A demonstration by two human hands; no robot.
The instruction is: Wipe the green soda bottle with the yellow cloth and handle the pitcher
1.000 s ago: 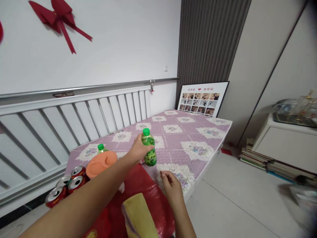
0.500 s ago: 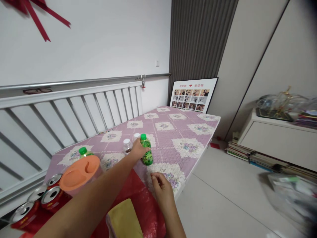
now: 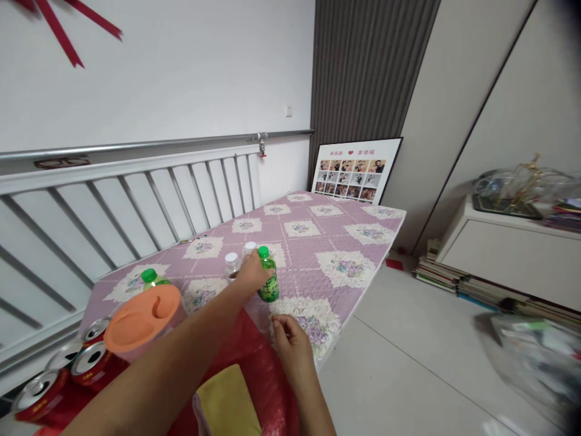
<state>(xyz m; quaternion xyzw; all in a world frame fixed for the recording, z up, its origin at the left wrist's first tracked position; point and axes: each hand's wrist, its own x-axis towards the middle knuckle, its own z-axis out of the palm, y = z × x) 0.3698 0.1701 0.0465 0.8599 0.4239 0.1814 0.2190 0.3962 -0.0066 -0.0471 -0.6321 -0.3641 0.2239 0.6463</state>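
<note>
Still, as half a second ago: left hand (image 3: 250, 276), fingers wrapped round upright green bottle (image 3: 267, 283) on the purple quilted mattress (image 3: 345, 242); right hand (image 3: 290, 345) nearer, fingers loosely curled, holding nothing; orange lid (image 3: 138, 313) and red cans (image 3: 86, 363) left, white cabinet (image 3: 512, 254) right.

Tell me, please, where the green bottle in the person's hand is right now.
In the head view the green bottle stands mid-frame on the purple quilt, gripped by the left hand, beside two white-capped jars.
</note>
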